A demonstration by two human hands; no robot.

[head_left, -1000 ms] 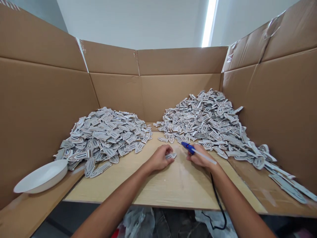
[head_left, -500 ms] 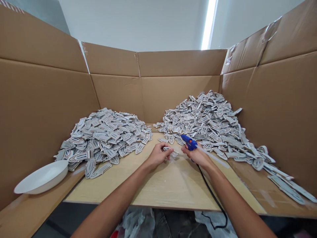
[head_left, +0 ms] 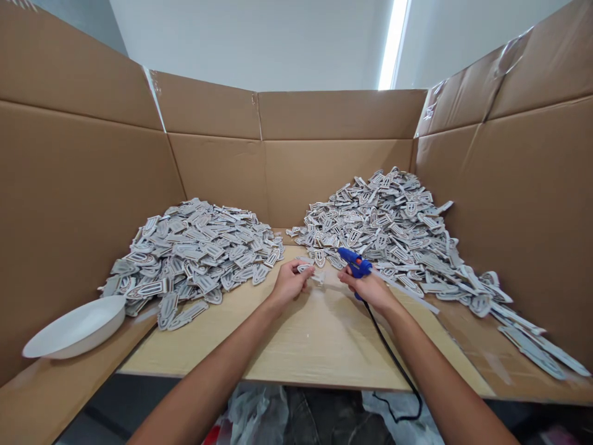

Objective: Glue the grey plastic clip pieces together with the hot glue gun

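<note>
Near the middle of the board, my left hand pinches a small grey-white cut-out piece with a rounded end. Its far part reaches to the right, toward my other hand. A blue glue gun is gripped in my right hand, its nozzle pointing up and left, away from the held piece. From its back sticks a translucent glue stick, and a black cord hangs down past the board's front edge. Whether glue lies on the piece is too small to tell.
Heaps of similar grey-white pieces lie to the left and to the right. A white oval bowl stands at the far left. Tall cardboard walls enclose the wooden board on three sides.
My left hand has shifted slightly left and up with the cut-out piece, away from the glue gun. The glue gun stays in my right hand, nearly in place. The view has tilted slightly.
</note>
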